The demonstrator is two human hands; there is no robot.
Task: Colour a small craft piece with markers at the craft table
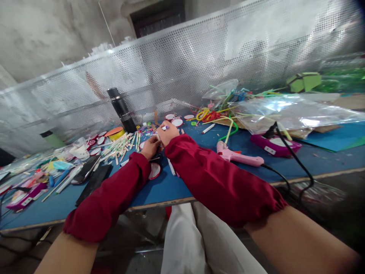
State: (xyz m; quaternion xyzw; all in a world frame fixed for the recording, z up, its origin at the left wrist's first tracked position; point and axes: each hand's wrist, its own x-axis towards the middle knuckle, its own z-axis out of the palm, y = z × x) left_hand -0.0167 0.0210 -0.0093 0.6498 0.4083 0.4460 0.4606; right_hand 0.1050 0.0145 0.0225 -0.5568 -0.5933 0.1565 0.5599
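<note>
- I take this for a small craft workshop, judging from the long blue worktable crowded with making supplies.
- On my feed, a pink glue gun lies on the tabletop with its black cord running off the front edge.
- I can see purple socket boxes at both sides, with leads trailing over the edge.
- Loose craft sticks, coloured fuzzy stems and a clear plastic sheet look like handwork materials to me.
- Behind, I see a perforated metal panel and a bare grey wall, plain and workmanlike.
</note>
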